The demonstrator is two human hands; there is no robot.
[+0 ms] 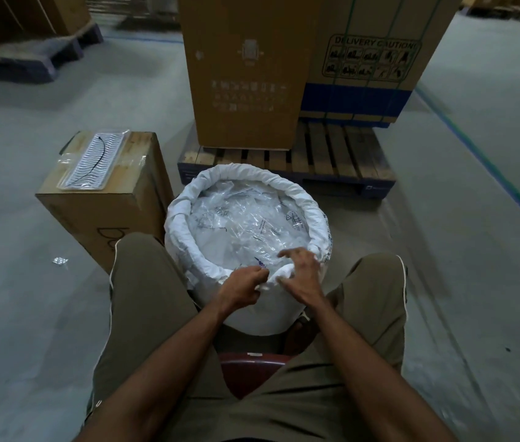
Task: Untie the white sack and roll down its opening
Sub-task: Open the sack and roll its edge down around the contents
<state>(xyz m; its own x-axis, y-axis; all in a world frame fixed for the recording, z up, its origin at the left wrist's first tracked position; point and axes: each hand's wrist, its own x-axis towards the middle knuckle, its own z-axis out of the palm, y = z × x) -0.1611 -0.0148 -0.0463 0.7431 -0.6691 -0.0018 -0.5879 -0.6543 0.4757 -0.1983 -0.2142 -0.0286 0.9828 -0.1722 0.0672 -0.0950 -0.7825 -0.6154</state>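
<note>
both hands work the near rim of the white sack: left hand pinches the rolled edge, right hand curls its grip over it.

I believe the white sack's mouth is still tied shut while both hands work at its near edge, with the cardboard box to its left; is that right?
Not quite: the head view shows the white sack already open, its rim rolled down over clear plastic bags. The left hand and right hand do work its near edge, and the cardboard box stands to its left.
</note>
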